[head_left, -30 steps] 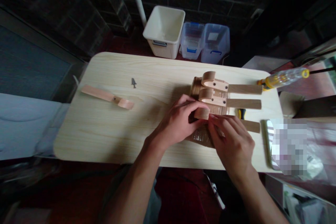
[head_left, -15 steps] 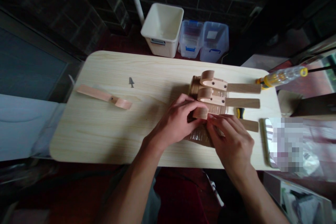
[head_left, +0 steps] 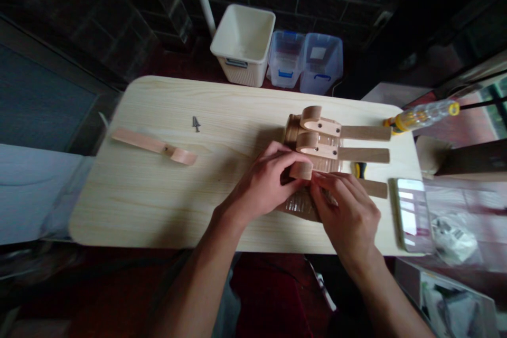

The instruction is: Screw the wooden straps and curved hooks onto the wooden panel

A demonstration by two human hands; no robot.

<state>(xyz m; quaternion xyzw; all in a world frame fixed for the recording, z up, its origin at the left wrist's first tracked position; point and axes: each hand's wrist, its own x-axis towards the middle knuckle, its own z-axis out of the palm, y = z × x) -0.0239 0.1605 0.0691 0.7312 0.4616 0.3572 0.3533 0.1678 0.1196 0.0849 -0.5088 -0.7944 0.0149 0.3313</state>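
My left hand (head_left: 266,177) is closed around the curved end of a wooden hook (head_left: 301,170), thumb below and fingers above. The hook lies across a brown, tape-wrapped block (head_left: 301,205), its flat tail sticking out to the right. Just right of the curve, my right hand (head_left: 346,203) pinches its fingertips together against the hook; whatever they hold is hidden. Beyond my hands, two similar wooden hooks, an upper one (head_left: 328,125) and a middle one (head_left: 325,152), rest side by side on the block, with dark screws or holes showing in each.
Another wooden hook (head_left: 152,143) lies at the table's left, near several loose screws (head_left: 196,124). A black-and-yellow handle (head_left: 360,170) shows between the hook tails. Rightward are a phone (head_left: 414,216) and a clear yellow-capped tool (head_left: 425,115). Plastic bins (head_left: 242,66) stand behind the table (head_left: 158,211).
The whole view has shifted slightly. Both hands keep nearly the same hold at the nearest hook, and nothing else on the table has visibly moved.
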